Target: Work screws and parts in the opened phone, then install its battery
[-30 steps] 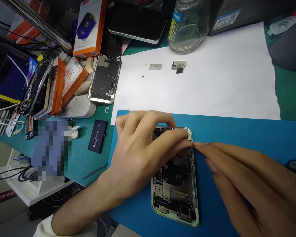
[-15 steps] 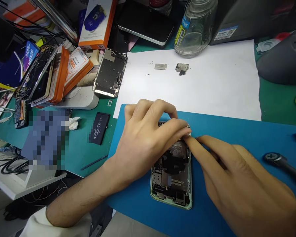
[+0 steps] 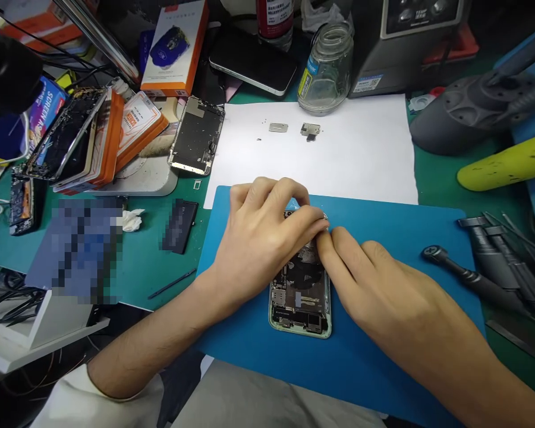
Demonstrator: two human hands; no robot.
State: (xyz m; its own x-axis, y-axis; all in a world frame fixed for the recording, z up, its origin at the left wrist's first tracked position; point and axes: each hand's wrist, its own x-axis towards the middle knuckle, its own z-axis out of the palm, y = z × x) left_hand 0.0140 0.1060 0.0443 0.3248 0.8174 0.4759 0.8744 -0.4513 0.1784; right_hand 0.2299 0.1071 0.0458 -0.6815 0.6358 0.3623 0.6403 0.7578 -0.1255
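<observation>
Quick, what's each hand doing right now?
Left hand: closed around the top end of the opened phone.
Right hand: fingertips at the same end; whether it holds anything cannot be told.

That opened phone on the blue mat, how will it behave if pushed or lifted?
The opened phone probably stays stiff: its frame looks whole. Its exposed insides look fragile. Flat on the blue mat, it likely won't tip or roll.

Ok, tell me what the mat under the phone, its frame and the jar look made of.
Blue mat: likely silicone or rubber, matte, no glare. Phone frame: probably metal, pale green, glossy rim highlights. Jar: clear glass by its look, see-through with bright reflections.
</observation>
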